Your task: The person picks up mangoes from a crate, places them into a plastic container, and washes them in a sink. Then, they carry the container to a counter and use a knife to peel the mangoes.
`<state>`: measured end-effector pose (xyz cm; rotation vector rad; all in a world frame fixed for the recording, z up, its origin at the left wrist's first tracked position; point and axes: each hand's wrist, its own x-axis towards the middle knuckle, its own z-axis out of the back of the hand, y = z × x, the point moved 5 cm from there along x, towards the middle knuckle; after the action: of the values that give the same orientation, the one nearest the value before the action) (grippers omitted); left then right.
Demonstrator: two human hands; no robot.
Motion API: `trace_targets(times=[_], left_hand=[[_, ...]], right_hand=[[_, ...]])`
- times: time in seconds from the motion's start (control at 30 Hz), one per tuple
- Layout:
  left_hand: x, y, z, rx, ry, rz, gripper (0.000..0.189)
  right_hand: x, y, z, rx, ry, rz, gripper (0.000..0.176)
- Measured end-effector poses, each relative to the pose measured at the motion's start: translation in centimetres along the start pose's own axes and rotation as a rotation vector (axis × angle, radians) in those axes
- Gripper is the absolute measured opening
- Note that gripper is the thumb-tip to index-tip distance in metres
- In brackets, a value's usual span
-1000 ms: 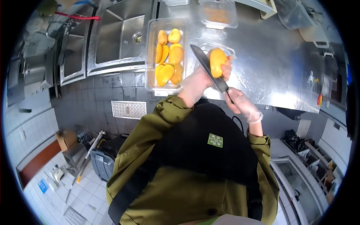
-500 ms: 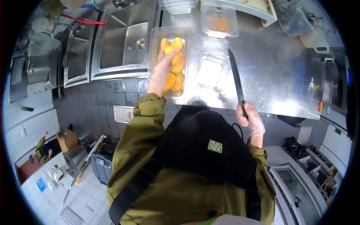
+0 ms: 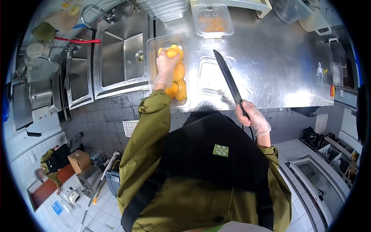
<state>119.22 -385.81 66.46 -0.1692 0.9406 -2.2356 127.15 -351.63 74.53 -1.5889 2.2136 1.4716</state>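
Note:
My left hand (image 3: 167, 66), in a clear glove, reaches into a long clear tub (image 3: 152, 44) of yellow peeled mangoes (image 3: 178, 72). Its fingers curl around a mango (image 3: 171, 52) near the far end, partly hiding it. In my gloved right hand (image 3: 252, 115) is the handle of a knife (image 3: 228, 77), its long dark blade slanting up and left over the steel counter. Between the tub and the blade lies a shallow clear container (image 3: 213, 74).
Beyond, on the counter (image 3: 266, 58), sits a clear lidded box (image 3: 213, 23) with orange pieces. Stacked clear containers (image 3: 164, 8) stand at the back. A sink (image 3: 123, 58) adjoins on the left. Another person (image 3: 54, 160) is in the background at lower left.
The view has shifted slightly. My left hand's fingers have closed in around a mango at the tub's far end. The knife in my right hand tilts further left.

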Motion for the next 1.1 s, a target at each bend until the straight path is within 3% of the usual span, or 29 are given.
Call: trace_targets(times=[0.03, 0.17, 0.27, 0.4, 0.5, 0.63, 0.67, 0.77, 0.8, 0.9, 0.97, 1.03, 1.1], left_hand=[[0.0, 0.6, -0.1, -0.044, -0.041, -0.025, 0.055], [0.1, 2.2, 0.2, -0.761, -0.145, 0.025, 0.035], [-2.5, -0.5, 2.7, -1.437, 0.116, 0.190, 0.038], [-5.1, -2.1, 1.4, -1.887, 0.639, 0.198, 0.044], [-8.6, -5.7, 0.7, -2.098, 0.886, 0.121, 0.053], [-12.0, -9.7, -1.5, -2.536, 1.236, 0.250, 0.056], [-12.7, -9.8, -1.9, -2.431, 1.130, 0.332, 0.058], [-14.1, -10.2, -2.3, -2.103, 1.131, 0.397, 0.058], [-14.2, -10.4, -1.8, -1.854, 1.040, 0.212, 0.053], [-14.8, -12.4, 0.0, -1.354, 0.873, -0.141, 0.052], [-15.1, -12.5, -0.1, -1.280, 0.833, -0.179, 0.052], [-15.3, -12.9, 0.3, -1.180, 0.775, -0.289, 0.051], [-15.3, -12.7, 0.1, -1.194, 0.753, -0.238, 0.050]], right_hand=[[0.0, -0.1, 0.0, 0.006, 0.007, 0.010, 0.036], [0.3, 0.2, 0.1, 0.005, 0.002, 0.066, 0.036], [0.5, 0.2, 0.1, 0.061, -0.068, 0.080, 0.036], [0.9, 0.3, 0.1, 0.114, -0.100, 0.116, 0.035], [1.1, 0.6, -0.3, 0.139, -0.094, 0.152, 0.035], [1.4, 2.0, -1.2, 0.124, -0.199, 0.238, 0.035], [1.6, 2.3, -1.3, 0.066, -0.227, 0.296, 0.036], [1.9, 3.6, -1.9, -0.070, -0.371, 0.378, 0.037], [1.5, 4.5, -2.5, -0.067, -0.445, 0.387, 0.032], [2.0, 5.8, -3.2, -0.445, -0.604, 0.510, 0.018], [2.6, 6.6, -3.9, -0.714, -0.726, 0.530, 0.011], [3.2, 6.4, -4.3, -0.580, -0.668, 0.612, 0.023], [3.4, 6.1, -4.5, -0.480, -0.634, 0.642, 0.028]])
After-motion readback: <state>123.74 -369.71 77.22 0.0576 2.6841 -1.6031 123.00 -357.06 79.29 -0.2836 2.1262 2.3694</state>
